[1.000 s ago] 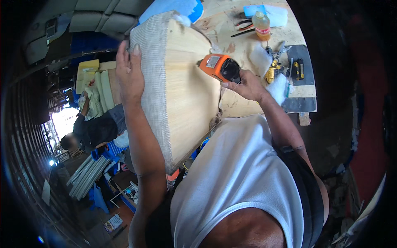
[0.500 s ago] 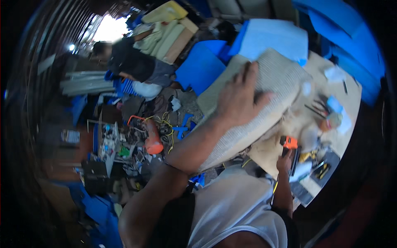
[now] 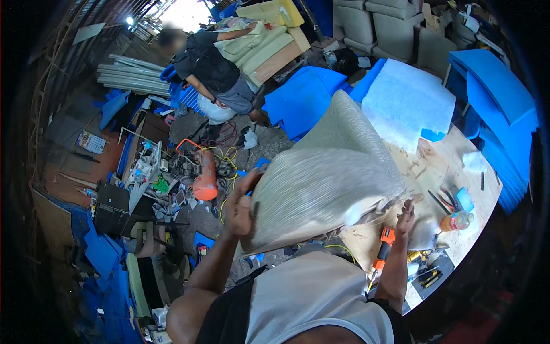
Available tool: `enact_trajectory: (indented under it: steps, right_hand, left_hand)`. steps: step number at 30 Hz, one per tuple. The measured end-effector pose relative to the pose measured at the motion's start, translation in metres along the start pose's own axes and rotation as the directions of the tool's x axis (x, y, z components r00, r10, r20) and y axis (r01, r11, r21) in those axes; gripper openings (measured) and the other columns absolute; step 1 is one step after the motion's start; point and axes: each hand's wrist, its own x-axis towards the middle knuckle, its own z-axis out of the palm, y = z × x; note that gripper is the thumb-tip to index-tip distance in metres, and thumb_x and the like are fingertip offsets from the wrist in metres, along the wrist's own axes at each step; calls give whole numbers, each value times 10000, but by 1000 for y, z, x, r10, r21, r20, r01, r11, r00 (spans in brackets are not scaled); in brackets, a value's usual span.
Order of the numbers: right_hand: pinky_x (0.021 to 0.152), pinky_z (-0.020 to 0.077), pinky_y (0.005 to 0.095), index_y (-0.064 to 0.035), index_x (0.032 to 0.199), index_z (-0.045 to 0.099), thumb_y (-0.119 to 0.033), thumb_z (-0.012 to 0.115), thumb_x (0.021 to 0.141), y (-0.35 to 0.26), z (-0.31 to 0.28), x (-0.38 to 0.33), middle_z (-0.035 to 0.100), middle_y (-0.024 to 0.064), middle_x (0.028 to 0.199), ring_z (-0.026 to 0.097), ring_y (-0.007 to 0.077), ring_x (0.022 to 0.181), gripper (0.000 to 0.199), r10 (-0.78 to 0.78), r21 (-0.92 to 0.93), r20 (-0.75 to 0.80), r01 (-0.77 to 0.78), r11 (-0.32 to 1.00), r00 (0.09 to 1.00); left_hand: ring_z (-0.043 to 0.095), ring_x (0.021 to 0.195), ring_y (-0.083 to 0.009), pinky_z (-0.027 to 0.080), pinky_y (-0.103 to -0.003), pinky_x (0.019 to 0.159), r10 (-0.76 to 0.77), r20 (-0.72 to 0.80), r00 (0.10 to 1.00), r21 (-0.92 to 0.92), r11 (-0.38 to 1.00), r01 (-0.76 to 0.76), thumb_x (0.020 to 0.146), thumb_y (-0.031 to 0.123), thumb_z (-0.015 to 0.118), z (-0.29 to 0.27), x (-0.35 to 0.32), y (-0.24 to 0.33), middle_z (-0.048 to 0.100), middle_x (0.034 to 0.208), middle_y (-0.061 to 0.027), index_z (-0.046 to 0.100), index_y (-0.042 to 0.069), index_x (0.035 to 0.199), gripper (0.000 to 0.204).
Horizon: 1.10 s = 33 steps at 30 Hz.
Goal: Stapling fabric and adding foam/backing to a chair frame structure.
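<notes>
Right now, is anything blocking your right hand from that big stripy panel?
Nothing visible is: the open right hand is close to the fabric-covered panel, with only tabletop showing between them. The orange-and-black staple gun lies beside the right forearm, outside that gap.

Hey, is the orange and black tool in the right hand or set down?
Set down: the orange and black tool lies on the tabletop, and the right hand is open beside it, not gripping it.
</notes>
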Motion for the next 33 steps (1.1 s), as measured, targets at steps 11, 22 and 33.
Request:
enact_trajectory:
  steps: [11,22,33]
  right_hand:
    - [1087,385,415,32,1375,498,-584,322,1013,-49,95,22,578,148,1365,527,294,1269,736,250,373,536,-492,787,806]
    - [1076,396,409,88,1385,454,-729,288,942,-131,70,18,572,199,1348,545,326,1240,944,197,416,200,-266,870,960]
    - [925,499,404,-31,1120,718,-365,405,970,-162,41,220,718,175,1076,671,324,999,482,-420,-408,52,403,819,906]
  left_hand:
    - [586,1122,-223,459,-377,945,-534,-218,817,-125,845,519,1037,568,246,-73,-77,-27,623,1240,-133,561,-6,1325,715]
    - [623,1042,-227,482,-378,890,-498,-177,849,-250,857,451,1004,648,206,-80,-102,-90,668,1140,-139,585,-30,1277,823]
    - [606,1091,-241,476,-387,921,-433,205,878,-227,852,473,1017,616,209,83,-86,-125,649,1187,-148,557,-22,1312,784]
